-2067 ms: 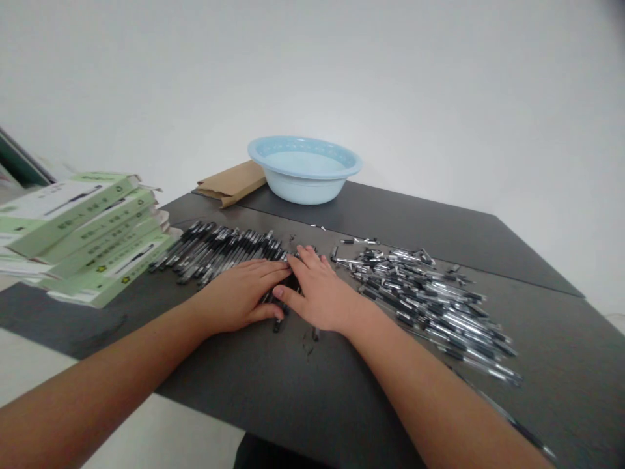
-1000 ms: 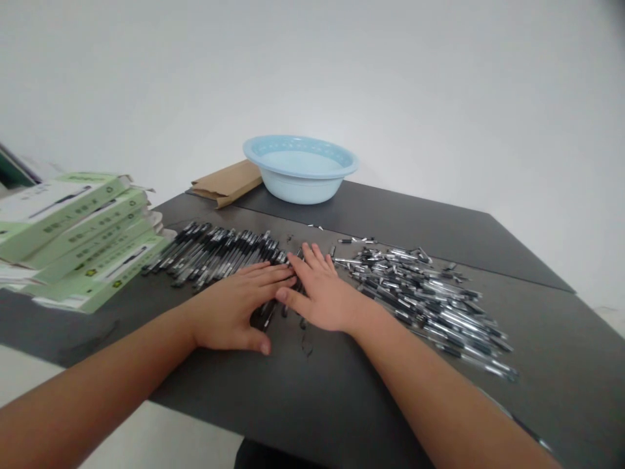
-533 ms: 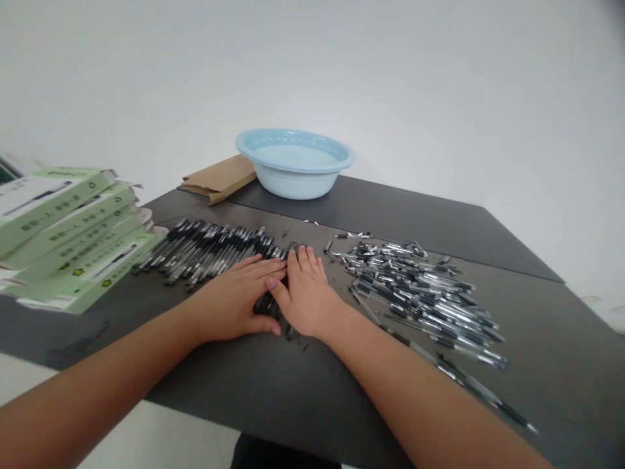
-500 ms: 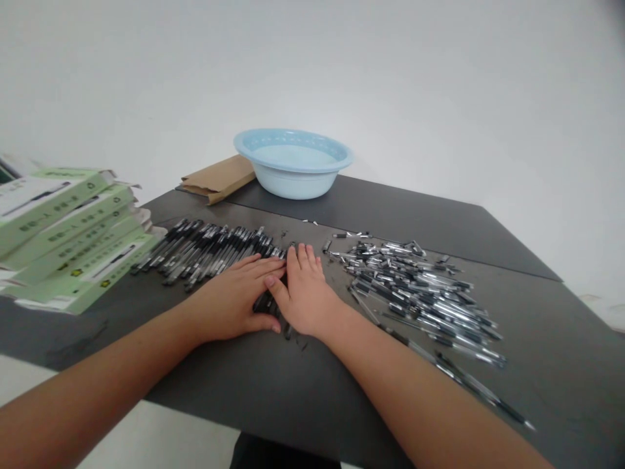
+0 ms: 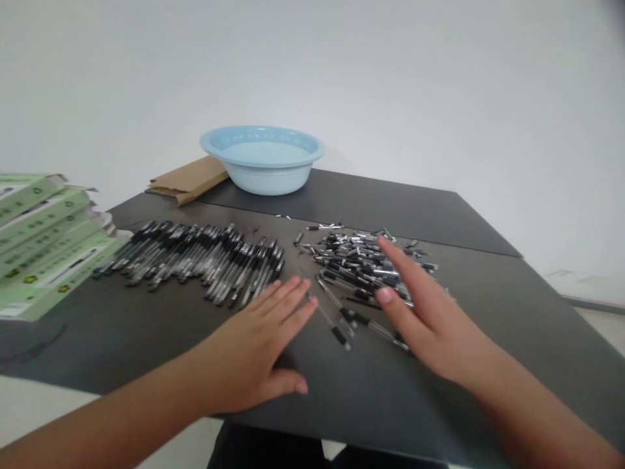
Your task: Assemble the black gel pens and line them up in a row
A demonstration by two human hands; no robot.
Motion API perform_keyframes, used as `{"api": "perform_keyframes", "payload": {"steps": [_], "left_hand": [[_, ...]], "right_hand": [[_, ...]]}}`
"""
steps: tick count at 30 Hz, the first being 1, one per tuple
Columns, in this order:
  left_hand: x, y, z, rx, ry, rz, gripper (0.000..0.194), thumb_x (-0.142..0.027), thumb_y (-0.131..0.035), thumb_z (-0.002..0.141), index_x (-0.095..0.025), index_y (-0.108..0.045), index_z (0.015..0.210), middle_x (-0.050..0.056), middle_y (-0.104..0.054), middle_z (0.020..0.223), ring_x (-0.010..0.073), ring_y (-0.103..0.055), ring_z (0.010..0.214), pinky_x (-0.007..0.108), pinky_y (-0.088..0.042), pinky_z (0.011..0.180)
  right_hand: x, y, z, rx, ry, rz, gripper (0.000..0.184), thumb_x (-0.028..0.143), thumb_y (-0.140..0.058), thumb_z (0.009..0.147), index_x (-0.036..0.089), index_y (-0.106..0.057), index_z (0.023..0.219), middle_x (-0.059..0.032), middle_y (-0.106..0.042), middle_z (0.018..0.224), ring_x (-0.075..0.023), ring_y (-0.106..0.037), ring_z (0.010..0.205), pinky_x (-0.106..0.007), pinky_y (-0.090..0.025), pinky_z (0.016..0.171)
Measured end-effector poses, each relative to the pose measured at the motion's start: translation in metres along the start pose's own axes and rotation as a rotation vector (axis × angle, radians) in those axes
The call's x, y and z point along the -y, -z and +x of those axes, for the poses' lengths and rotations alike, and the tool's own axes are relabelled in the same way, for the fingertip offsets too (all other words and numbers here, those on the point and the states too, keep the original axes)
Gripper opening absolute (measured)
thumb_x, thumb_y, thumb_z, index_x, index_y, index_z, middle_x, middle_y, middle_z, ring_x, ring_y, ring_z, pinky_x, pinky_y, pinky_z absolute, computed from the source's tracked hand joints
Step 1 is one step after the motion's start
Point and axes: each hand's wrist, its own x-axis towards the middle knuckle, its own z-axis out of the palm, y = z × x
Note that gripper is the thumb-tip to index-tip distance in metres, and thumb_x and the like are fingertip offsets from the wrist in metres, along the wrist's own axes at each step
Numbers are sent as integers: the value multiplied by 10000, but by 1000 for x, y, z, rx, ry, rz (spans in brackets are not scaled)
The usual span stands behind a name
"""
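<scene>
A tidy row of black pens (image 5: 195, 257) lies side by side on the dark table (image 5: 381, 397). To its right is a loose heap of pens (image 5: 361, 260). My left hand (image 5: 258, 345) rests flat and open on the table just right of the row's end, holding nothing. With fingers stretched out, my right hand (image 5: 430, 319) hovers open over the near edge of the loose heap, and it holds nothing. A few stray pens (image 5: 342, 319) lie between the two hands.
A light blue basin (image 5: 262, 158) stands at the back of the table, with a brown paper envelope (image 5: 188, 180) to its left. A stack of green pen boxes (image 5: 43, 241) sits at the left edge. A white wall is behind.
Both hands have left the end of the pen row. My right hand moved right to the loose heap, my left hand slid back toward me. The view shifted right.
</scene>
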Motion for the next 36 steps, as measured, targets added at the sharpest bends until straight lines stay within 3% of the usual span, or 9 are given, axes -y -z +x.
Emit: {"api": "perform_keyframes", "payload": {"steps": [6,10,16,22,24,26,29,33,36], "left_hand": [[-33,-20,89,80,-202,-121,1091,-846,-613,837,-241,-272,1678,211,-113,1757,425,-139,1622,663,-74,1288],[-29,-29,130,123,-239,-146,1162,-881,-646,769,-245,-291,1675,217,-145,1750,439,-153,1616,680,-59,1279],[-30,-38,153,99,-193,-137,998,-805,-618,866,-221,-375,1638,215,-217,1737,422,-266,1591,625,-209,1270],[-28,-33,159,-29,-211,-61,721,-675,-516,1009,-184,-506,1538,173,-448,1646,350,-410,1521,526,-320,1226],[-29,-29,158,-85,-217,-16,570,-628,-490,1041,-186,-632,1372,149,-643,1449,327,-564,1352,483,-424,1100],[-31,-25,155,-119,-203,35,440,-566,-470,1068,-195,-703,1106,104,-748,1118,279,-656,1066,420,-475,893],[-35,-23,150,-100,-248,79,418,-526,-483,1072,-205,-649,861,56,-685,839,223,-599,798,367,-416,695],[-39,-26,146,-3,-284,66,405,-579,-567,1017,-212,-620,856,55,-668,845,226,-569,758,358,-381,627],[-41,-28,146,31,-256,62,345,-541,-605,1004,-215,-619,894,57,-669,889,238,-580,796,362,-395,642]], "right_hand": [[-185,35,-28,-91,-496,-185,891,690,-302,1037,12,-362,1612,-297,-293,1702,-400,-186,1622,-593,-189,1302],[-226,31,-2,-50,-449,-141,804,660,-236,1060,80,-458,1571,-277,-474,1610,-398,-404,1539,-598,-301,1260],[-201,6,10,75,-197,-70,639,620,-349,1072,221,-545,1531,-140,-520,1620,-305,-407,1552,-531,-258,1301],[-170,17,-3,31,-85,-102,618,553,-360,1092,188,-440,1583,-180,-457,1651,-328,-356,1575,-594,-316,1265],[-149,33,-7,78,-35,-173,569,546,-455,1066,178,-524,1494,-198,-569,1533,-343,-519,1451,-563,-427,1191],[-123,49,-15,218,-23,-239,395,533,-545,1032,226,-667,1247,-144,-733,1214,-310,-716,1101,-475,-579,928],[-87,60,-33,415,-70,-301,228,511,-676,952,284,-665,928,-37,-746,874,-261,-714,741,-357,-492,578],[-66,46,-54,450,-68,-311,241,419,-808,830,297,-666,982,-33,-763,913,-299,-745,776,-379,-489,615],[-65,32,-55,475,-61,-339,106,332,-708,904,282,-656,982,-37,-758,911,-298,-752,781,-379,-486,618]]}}
